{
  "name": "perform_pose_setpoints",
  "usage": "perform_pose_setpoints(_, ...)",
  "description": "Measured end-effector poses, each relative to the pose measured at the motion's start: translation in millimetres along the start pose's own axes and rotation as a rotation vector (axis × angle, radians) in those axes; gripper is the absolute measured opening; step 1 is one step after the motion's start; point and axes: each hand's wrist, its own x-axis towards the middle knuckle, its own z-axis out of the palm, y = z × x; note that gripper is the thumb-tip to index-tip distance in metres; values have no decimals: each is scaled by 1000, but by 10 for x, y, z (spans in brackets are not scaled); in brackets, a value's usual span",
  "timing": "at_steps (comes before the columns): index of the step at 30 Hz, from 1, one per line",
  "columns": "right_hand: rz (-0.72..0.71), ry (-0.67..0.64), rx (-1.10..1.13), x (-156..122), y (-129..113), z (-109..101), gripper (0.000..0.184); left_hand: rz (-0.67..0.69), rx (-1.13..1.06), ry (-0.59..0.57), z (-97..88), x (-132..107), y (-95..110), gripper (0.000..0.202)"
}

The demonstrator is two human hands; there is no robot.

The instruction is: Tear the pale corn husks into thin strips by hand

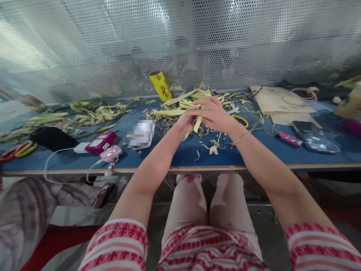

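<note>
A flat, pale yellow-green plant strip [198,123] hangs down between my two hands, over the pile of similar strips. My left hand [187,119] has its fingers curled in at the strip; the fingertips are partly hidden. Reaching across from the other side, my right hand [214,113] lies over the left fingers, with the strip pinched under its fingers. Behind and beneath the hands is a heap of long pale plant strips [172,112] with stringy brown bits. Small torn scraps [213,148] lie on the blue table [180,160] near its front edge.
A yellow tube [160,86] leans at the mesh panel. Yellow-handled scissors [241,121] lie right of my hands. Leftward are a white packet [143,132], a magenta device [100,142] with cables, and more plant trimmings [98,113]. Rightward are a phone [315,136] and brown paper [278,99].
</note>
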Motion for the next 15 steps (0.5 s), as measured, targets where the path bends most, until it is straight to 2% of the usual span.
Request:
perform_pose_setpoints(2,25,18,19,-1,-24,55,35,6,-12,-24,4,0,-15,24)
perform_pose_setpoints(8,337,265,159,-26,18,5,47,151,217,-144,-16,21,-67,27)
perform_pose_setpoints(12,494,316,315,13,39,-63,52,262,417,-150,-32,15,-49,32)
perform_pose_setpoints(15,580,330,414,50,76,-54,49,302,509,-157,-34,-1,-26,32)
